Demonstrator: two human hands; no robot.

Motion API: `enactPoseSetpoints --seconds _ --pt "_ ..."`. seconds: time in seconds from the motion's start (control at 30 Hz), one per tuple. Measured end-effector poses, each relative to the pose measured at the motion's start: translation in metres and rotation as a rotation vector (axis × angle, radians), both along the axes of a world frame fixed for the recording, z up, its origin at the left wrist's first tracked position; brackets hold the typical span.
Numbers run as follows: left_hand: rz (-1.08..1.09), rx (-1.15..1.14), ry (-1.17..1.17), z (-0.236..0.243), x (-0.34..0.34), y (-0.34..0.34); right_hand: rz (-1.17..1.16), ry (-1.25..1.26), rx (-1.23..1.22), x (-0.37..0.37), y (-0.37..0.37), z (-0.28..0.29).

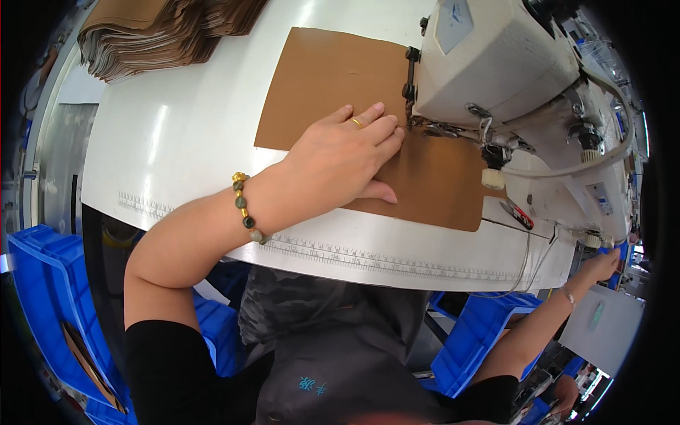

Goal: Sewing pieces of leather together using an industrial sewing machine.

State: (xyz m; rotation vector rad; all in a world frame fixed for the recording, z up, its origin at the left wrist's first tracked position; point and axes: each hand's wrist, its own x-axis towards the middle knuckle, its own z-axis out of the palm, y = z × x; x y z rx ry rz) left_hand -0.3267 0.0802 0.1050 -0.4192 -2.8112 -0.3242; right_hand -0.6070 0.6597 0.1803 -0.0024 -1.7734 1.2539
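Note:
My left hand [347, 152] lies palm down with its fingers stretched out on a brown leather-like sheet [322, 78]. Its fingertips are close to the needle area of a white sewing machine [503, 64]. Part of the sheet passes under the machine head, which hides some of it. Stretched far to the right, my right hand [602, 265] is closed at the end of the machine. What its fingers grip there is small and partly hidden.
A thick stack of brown sheets [149, 35] sits at the table's far left. Red-handled thread snips [519, 213] lie beside the machine. A printed ruler [382, 263] runs along the near table edge. Blue bins stand at left [64, 283] and right [471, 340] below the table.

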Motion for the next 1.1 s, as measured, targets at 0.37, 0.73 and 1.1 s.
enactPoseSetpoints --seconds 0.37,0.73,1.1 --pt "0.002 -0.005 -0.064 0.011 -0.002 0.001 0.750 0.127 1.393 0.169 -0.356 -0.058" --pt "-0.012 0.004 -0.059 0.010 -0.002 0.001 0.955 0.076 1.295 0.179 -0.365 -0.075" --pt "0.025 0.035 -0.114 0.014 -0.013 -0.005 0.930 0.058 1.272 0.173 -0.367 -0.084"
